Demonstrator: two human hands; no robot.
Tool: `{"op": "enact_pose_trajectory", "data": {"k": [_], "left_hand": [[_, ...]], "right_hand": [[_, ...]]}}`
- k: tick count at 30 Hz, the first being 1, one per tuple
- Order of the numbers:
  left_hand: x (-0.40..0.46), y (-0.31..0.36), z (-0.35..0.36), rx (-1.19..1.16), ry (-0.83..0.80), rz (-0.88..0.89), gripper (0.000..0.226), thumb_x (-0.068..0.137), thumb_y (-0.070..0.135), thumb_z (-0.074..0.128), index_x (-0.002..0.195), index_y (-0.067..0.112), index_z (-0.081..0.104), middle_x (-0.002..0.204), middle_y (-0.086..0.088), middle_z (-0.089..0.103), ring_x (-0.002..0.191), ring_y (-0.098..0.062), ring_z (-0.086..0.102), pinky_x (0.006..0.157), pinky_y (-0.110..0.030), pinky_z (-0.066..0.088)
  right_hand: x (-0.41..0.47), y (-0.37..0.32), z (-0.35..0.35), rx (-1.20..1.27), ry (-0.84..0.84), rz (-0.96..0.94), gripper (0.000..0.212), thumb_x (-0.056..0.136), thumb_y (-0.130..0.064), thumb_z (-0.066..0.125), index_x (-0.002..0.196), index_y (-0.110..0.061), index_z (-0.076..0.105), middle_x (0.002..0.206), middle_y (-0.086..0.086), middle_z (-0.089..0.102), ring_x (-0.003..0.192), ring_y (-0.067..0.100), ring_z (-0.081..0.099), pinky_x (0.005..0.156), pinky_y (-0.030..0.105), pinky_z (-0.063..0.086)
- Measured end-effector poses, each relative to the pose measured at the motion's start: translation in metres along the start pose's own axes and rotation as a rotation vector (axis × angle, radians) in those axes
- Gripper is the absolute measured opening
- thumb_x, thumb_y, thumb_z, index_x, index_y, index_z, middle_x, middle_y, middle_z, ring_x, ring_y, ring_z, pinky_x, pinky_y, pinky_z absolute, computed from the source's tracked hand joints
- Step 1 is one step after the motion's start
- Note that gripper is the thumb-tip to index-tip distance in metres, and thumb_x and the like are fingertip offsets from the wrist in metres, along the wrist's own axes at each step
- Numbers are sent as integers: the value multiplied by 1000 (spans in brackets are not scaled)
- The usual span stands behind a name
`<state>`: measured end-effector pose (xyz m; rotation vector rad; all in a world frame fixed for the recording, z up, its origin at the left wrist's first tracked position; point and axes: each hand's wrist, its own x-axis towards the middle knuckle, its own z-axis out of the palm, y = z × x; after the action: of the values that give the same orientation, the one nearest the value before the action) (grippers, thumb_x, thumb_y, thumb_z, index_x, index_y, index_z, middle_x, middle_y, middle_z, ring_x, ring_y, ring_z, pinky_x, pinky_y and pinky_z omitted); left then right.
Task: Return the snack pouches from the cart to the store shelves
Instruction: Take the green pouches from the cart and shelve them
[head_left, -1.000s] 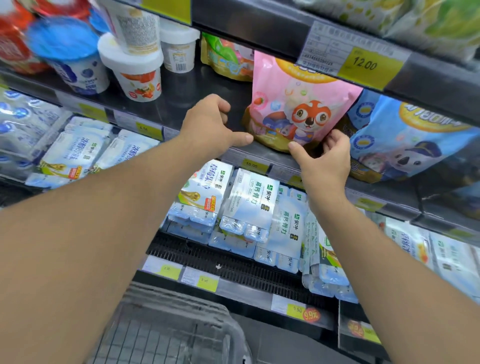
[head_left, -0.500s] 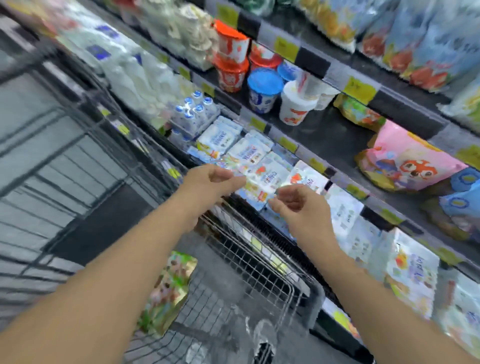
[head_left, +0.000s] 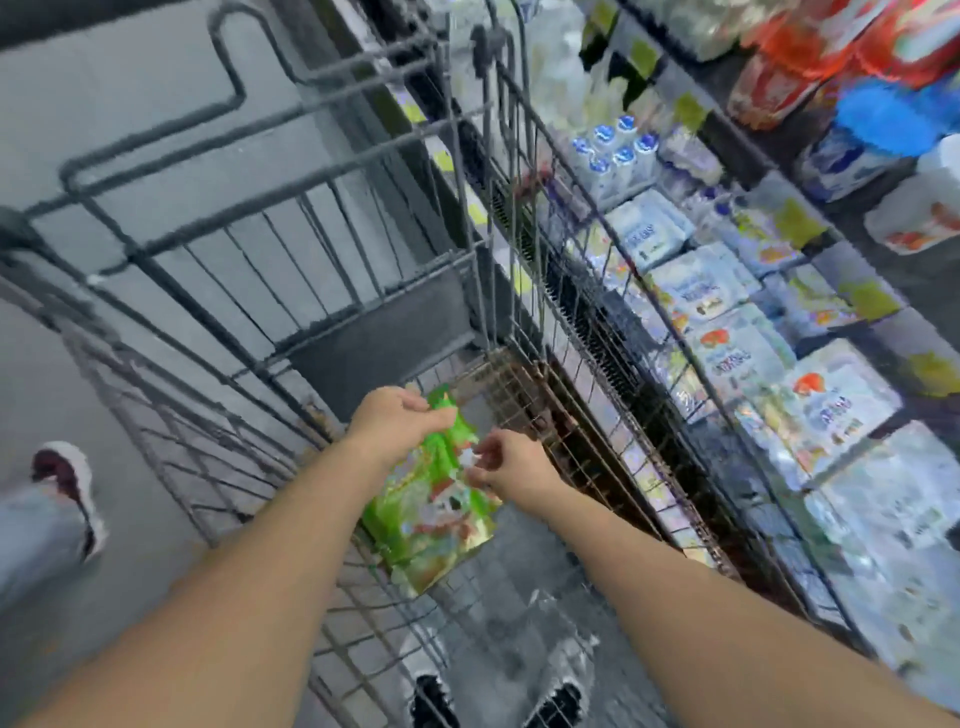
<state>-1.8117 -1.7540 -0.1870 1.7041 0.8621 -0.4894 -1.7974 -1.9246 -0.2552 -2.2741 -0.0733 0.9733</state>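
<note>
Item, far left: a shoe (head_left: 70, 493) on the grey floor. Next, our wire cart (head_left: 291, 244), and inside it our green pouch (head_left: 431, 512). Our left hand (head_left: 400, 423) grips the pouch's top edge; our right hand (head_left: 511, 467) pinches its upper right side. Far right: shelves (head_left: 878, 312) of white-blue packs (head_left: 826, 405), small bottles (head_left: 618, 148) and tubs (head_left: 883, 135), all blurred.
</note>
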Motion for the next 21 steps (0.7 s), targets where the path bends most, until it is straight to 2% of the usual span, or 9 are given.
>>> {"op": "enact_pose_trajectory", "data": {"k": [1, 3, 5, 7, 9, 11, 14, 18, 21], "left_hand": [[6, -6, 2, 1, 8, -7, 30, 79, 24, 86, 89, 13, 60, 109, -24, 69, 109, -38, 67, 84, -43, 51], [17, -16, 3, 3, -10, -23, 37, 79, 29, 86, 101, 9, 63, 113, -22, 70, 100, -35, 69, 83, -43, 52], [24, -22, 2, -10, -38, -37, 51, 80, 33, 85, 118, 7, 64, 109, -14, 69, 82, -22, 64, 76, -33, 48], [30, -26, 1, -18, -39, -34, 54, 81, 33, 83, 123, 9, 62, 114, -12, 68, 90, -21, 63, 79, -31, 46], [35, -26, 0, -31, -31, -41, 54, 81, 32, 83, 125, 9, 62, 121, -13, 66, 107, -28, 64, 87, -37, 49], [40, -23, 1, -42, -19, -44, 54, 82, 31, 83, 126, 8, 61, 124, -14, 65, 113, -30, 63, 90, -39, 49], [46, -18, 2, -27, -11, -39, 54, 82, 34, 82, 127, 10, 61, 124, -12, 65, 106, -26, 62, 85, -35, 48], [51, -15, 1, -32, 3, -57, 56, 83, 35, 81, 129, 11, 61, 127, -11, 65, 117, -28, 61, 93, -38, 49], [56, -14, 0, -45, 31, -57, 53, 84, 33, 81, 128, 9, 63, 121, -11, 66, 106, -25, 63, 85, -33, 48]], "right_hand": [[11, 5, 15, -23, -36, 36, 47, 79, -35, 82, 114, -11, 63, 91, -2, 63, 82, 13, 61, 70, 18, 42], [27, 13, 38, -52, -67, 99, 50, 75, -39, 84, 112, -15, 60, 91, -6, 56, 85, 14, 53, 70, 23, 41], [37, 17, 54, -91, -38, 141, 43, 71, -42, 86, 89, -22, 53, 77, -14, 50, 81, 15, 51, 55, 22, 36], [44, 18, 62, -77, -3, 189, 48, 66, -42, 89, 80, -26, 46, 75, -14, 51, 79, 15, 53, 50, 21, 32], [54, 19, 66, -66, -34, 225, 54, 63, -41, 91, 98, -21, 56, 94, -7, 62, 92, 17, 60, 63, 25, 41], [61, 18, 69, -78, -76, 231, 74, 61, -39, 93, 122, -13, 60, 117, 1, 66, 111, 22, 62, 81, 26, 46], [63, 15, 79, -94, -104, 266, 86, 56, -47, 93, 125, -9, 57, 119, 4, 65, 113, 25, 62, 87, 30, 49], [61, 11, 85, -72, -188, 316, 66, 62, -45, 91, 108, -13, 57, 93, -2, 58, 96, 23, 59, 74, 27, 40], [52, 17, 72, 18, -225, 299, 49, 67, -26, 89, 102, -8, 61, 99, 6, 66, 95, 25, 63, 68, 29, 48]]}}
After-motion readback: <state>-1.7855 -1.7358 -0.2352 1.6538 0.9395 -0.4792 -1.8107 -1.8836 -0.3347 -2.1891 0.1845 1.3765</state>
